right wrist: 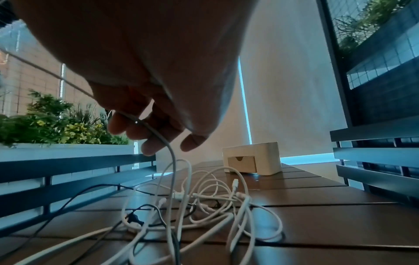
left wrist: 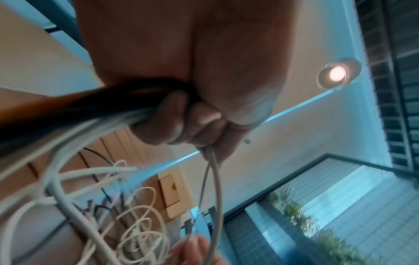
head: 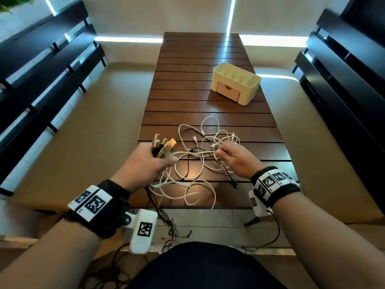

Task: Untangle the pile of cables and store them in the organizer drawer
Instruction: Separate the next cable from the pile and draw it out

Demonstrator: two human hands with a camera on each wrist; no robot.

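Observation:
A tangle of white and black cables [head: 205, 155] lies on the near end of the slatted wooden table [head: 200, 63], with some loops hanging over the front edge. My left hand [head: 161, 155] grips a bundle of cable ends, and their USB plugs [head: 164, 143] stick up out of the fist. The left wrist view shows that hand [left wrist: 188, 123] closed round black and white cables [left wrist: 68, 123]. My right hand [head: 218, 152] pinches a white cable at the tangle's right side, and this cable [right wrist: 169, 148] runs across its curled fingers [right wrist: 147, 132]. The cream organizer [head: 248, 94] stands further back on the right, its drawer [head: 228, 91] closed.
Dark slatted benches [head: 48, 65] run along both sides of the table. Thin black wires [head: 166, 222] trail from the front edge down to the floor. A planter with greenery [right wrist: 59, 125] stands behind the left rail. The far half of the table shows bare slats.

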